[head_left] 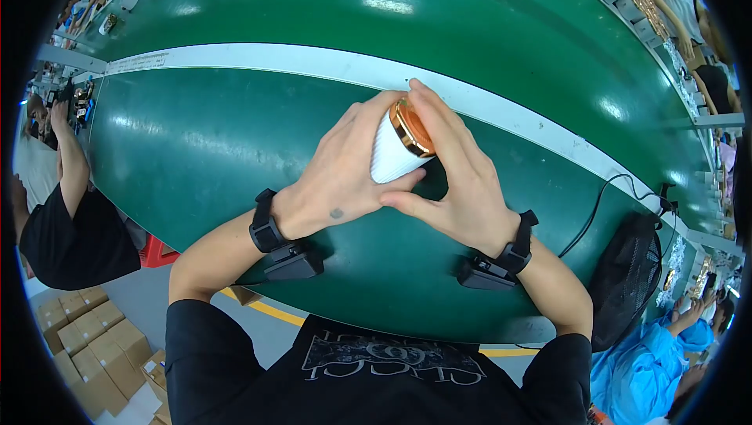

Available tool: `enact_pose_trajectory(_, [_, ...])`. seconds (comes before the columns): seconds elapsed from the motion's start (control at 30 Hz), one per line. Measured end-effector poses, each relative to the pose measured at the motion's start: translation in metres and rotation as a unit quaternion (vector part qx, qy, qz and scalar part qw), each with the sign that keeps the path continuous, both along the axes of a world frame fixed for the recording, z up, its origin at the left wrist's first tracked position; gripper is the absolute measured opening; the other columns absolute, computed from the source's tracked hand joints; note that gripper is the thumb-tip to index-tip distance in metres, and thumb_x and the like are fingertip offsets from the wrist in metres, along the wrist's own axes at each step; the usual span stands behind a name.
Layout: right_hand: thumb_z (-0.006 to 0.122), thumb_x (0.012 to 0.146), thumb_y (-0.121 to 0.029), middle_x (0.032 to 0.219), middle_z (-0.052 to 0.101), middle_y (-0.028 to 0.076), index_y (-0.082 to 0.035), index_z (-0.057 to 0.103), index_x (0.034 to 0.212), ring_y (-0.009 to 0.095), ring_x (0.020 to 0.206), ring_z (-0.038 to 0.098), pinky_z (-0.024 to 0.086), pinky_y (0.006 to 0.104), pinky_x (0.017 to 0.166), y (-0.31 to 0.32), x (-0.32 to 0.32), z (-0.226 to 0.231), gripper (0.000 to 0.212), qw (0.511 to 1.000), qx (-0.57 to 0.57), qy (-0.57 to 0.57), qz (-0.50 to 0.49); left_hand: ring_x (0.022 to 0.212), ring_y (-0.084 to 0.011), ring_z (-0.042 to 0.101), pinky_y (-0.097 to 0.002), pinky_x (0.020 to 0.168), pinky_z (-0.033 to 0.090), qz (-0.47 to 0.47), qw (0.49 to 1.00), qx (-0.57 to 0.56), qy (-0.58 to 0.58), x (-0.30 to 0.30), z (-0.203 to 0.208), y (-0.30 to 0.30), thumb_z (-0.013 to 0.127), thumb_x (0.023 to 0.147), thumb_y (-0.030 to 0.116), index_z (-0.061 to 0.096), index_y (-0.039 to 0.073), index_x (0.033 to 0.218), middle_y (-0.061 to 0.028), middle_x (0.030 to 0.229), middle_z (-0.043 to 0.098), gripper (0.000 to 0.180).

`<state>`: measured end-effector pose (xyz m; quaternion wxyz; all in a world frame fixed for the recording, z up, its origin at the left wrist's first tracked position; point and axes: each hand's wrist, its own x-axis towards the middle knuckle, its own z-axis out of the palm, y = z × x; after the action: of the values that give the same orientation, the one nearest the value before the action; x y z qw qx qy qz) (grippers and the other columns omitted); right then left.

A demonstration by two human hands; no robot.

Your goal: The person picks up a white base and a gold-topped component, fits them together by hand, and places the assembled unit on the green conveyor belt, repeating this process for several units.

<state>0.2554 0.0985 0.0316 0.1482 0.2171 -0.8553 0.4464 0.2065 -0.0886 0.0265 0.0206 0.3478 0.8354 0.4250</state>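
Bright, tabletop [211,143] glare (patchy), fisheye-bent edges

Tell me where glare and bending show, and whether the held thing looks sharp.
Head view: pale glare patches on the glossy green tabletop; head view: the fisheye lens bows the long white strip, corners are black; head view: the ribbed white container with shiny copper-coloured top, in the left hand, looks fairly sharp.

- Pale lettering [392,376], upside down to me, on my black shirt [392,405], at the table's [235,143] near edge.
- Writing [142,61] too small to read, on the table's white strip [313,55].
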Motion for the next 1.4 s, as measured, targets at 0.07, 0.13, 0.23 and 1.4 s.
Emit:
enact_pose_trajectory(0.07, [0.092, 0.068, -0.027, 0.142, 0.053, 0.018, -0.004, 0.036, 0.153, 0.036, 0.135, 0.050, 0.043, 0.0429, 0.111, -0.002, 0.001, 0.002, 0.105, 0.999, -0.030, -0.031, 0.001, 0.104, -0.0349, 0.062, -0.0411, 0.090, 0.052, 0.016, 0.984, 0.067, -0.163, 0.002, 0.007, 0.001, 0.081, 0.083, 0.025, 0.038, -0.001, 0.142, -0.0191, 0.120, 0.061, 0.078])
enact_pose_trajectory(0.13, [0.093, 0.067, -0.026, 0.142, 0.053, 0.018, -0.005, 0.033, 0.154, 0.036, 0.135, 0.050, 0.042, 0.0426, 0.112, 0.000, 0.000, -0.001, 0.107, 0.999, -0.030, -0.033, 0.001, 0.108, -0.0338, 0.060, -0.0405, 0.093, 0.051, 0.009, 0.963, 0.101, -0.250, 0.001, 0.011, 0.000, 0.079, 0.085, 0.028, 0.036, -0.001, 0.143, -0.0190, 0.123, 0.059, 0.078])
enact_pose_trajectory(0.23, [0.094, 0.065, -0.024, 0.141, 0.053, 0.017, -0.005, 0.029, 0.156, 0.036, 0.134, 0.050, 0.040, 0.0420, 0.114, 0.003, 0.000, -0.002, 0.113, 0.999, -0.029, -0.039, -0.001, 0.116, -0.0316, 0.058, -0.0393, 0.098, 0.048, -0.006, 0.893, 0.165, -0.419, 0.002, 0.013, -0.001, 0.076, 0.089, 0.035, 0.033, -0.001, 0.146, -0.0188, 0.127, 0.056, 0.080])
enact_pose_trajectory(1.4, [0.042, 0.103, -0.057, 0.112, 0.066, 0.012, 0.003, 0.059, 0.126, 0.017, 0.103, 0.062, 0.047, 0.0314, 0.092, 0.017, -0.003, -0.003, 0.067, 0.873, -0.313, -0.372, -0.049, 0.104, -0.0267, 0.051, -0.0373, 0.091, 0.043, -0.109, 0.980, 0.091, -0.141, -0.011, -0.004, -0.009, 0.069, 0.092, 0.048, 0.032, 0.003, 0.150, -0.0143, 0.121, 0.049, 0.082])
